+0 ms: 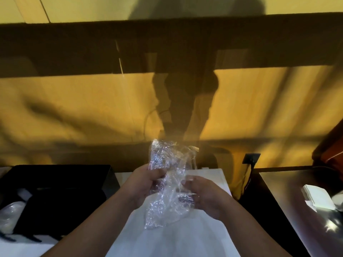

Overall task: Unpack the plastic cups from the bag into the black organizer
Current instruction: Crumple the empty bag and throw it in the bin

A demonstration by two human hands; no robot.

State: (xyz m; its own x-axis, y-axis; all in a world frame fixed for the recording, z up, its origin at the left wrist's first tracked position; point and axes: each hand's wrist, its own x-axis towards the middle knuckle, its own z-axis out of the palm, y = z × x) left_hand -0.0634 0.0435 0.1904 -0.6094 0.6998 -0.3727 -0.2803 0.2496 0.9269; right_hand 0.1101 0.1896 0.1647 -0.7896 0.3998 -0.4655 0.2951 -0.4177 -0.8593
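Observation:
A crinkled clear plastic bag [168, 184] is held upright in front of me, above a white sheet [185, 238] on the table. My left hand [146, 179] grips the bag's left side. My right hand [201, 194] pinches its right side, thumb and fingers closed on the film. Clear plastic cups inside show only as a blurred column near the bag's top [159, 154]. The black organizer [61, 186] stands at the left, with clear cups [11, 212] in its near-left compartment.
A dark side table [289, 206] stands at the right with a white paper stack [317, 196] on it. A wall socket with a cable [250, 158] sits behind the gap. The yellow wall behind carries shadows.

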